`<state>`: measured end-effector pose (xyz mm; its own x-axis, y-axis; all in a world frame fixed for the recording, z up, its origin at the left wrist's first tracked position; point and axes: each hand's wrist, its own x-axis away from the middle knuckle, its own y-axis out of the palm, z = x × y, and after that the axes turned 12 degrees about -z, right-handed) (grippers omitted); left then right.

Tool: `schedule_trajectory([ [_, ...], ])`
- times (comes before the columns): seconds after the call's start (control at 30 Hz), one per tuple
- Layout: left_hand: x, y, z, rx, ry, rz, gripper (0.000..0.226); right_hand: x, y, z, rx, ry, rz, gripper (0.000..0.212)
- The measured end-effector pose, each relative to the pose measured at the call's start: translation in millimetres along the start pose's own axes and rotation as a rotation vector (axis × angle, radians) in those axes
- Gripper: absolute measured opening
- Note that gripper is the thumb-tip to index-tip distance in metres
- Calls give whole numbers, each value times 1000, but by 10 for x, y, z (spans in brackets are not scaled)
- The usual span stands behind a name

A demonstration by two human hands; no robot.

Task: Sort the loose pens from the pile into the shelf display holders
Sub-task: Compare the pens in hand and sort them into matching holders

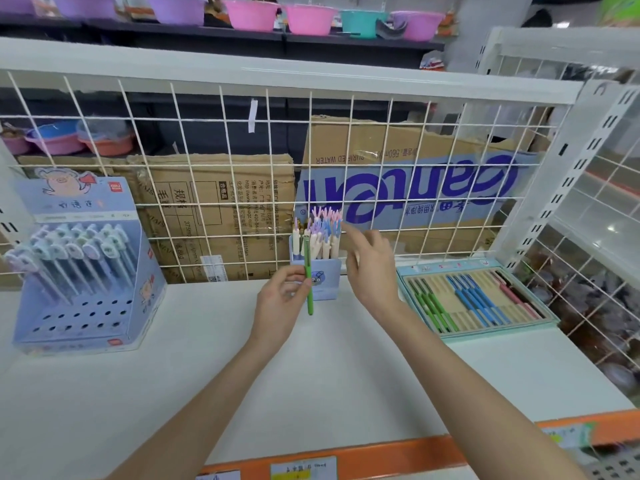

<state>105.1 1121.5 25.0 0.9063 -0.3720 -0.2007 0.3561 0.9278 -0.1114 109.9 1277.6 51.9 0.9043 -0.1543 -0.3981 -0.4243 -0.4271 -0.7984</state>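
We pinch a green pen [308,285] in our left hand [282,299], thumb and fingertips curled round its middle, so this grip is grasping the pen. The pen stands nearly upright, its long axis vertical, one end pointing down toward the white shelf [242,358] and the other reaching up across the front of the small blue pen cup [323,278]. Our right hand [372,268] is released, its fingers spread and relaxed, holding nothing, just to the right of the cup and slightly blurred. The cup stands at the back of the shelf against the white wire grid [221,161], and it is packed with pale pens topped by pink, purple and blue ear-shaped caps [325,220]. Well to the left of the cup stands a tiered blue display holder [90,306] with rows of pale capped pens leaning in its upper holes and open holes below. To the right of the cup, beyond our right hand, lies a flat pale green tray [502,336] holding green, blue and pink pens side by side. Behind the grid, past the cup, flattened cardboard boxes [214,209] lean, and above them a dark shelf carries pink, purple and teal plastic basins [308,19]. An orange strip [398,453] edges the shelf front nearest us.
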Motion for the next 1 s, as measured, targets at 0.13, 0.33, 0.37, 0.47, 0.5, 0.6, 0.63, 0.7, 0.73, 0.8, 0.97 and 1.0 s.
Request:
schedule_trajectory([
  [0.13, 25, 103, -23, -8, 1, -63, 21, 245, -92, -16, -410, 73, -118, 38],
  [0.33, 147, 406, -83, 12, -37, -219, 18, 580, -276, 48, -676, 126, -106, 29],
  [0.37, 182, 468, -98, 17, -43, -253, 18, 640, -290, 76, -672, 142, -97, 29],
  [0.47, 267, 664, -144, 33, -60, -340, 20, 828, -336, 202, -641, 203, -81, 32],
  [0.5, 287, 724, -159, 36, -63, -366, 20, 884, -355, 250, -638, 223, -78, 32],
  [0.6, 312, 900, -174, 38, -50, -442, 19, 1010, -452, 376, -620, 255, -50, 32],
  [0.63, 321, 953, -166, 35, -41, -458, 19, 1030, -491, 411, -616, 256, -36, 32],
  [0.7, 351, 1049, -150, 28, -15, -476, 24, 1035, -587, 505, -618, 249, -9, 31],
  [0.73, 368, 1085, -159, 2, 2, -478, 29, 1017, -648, 564, -622, 247, 3, 30],
  [0.8, 391, 1118, -208, -130, 43, -471, 38, 943, -786, 723, -607, 255, 26, 28],
  [0.97, 332, 1158, -305, -453, 159, -455, 42, 703, -1048, 1248, -554, 264, 80, 26],
  [1.0, 308, 1202, -313, -488, 172, -446, 43, 650, -1072, 1359, -553, 269, 76, 25],
])
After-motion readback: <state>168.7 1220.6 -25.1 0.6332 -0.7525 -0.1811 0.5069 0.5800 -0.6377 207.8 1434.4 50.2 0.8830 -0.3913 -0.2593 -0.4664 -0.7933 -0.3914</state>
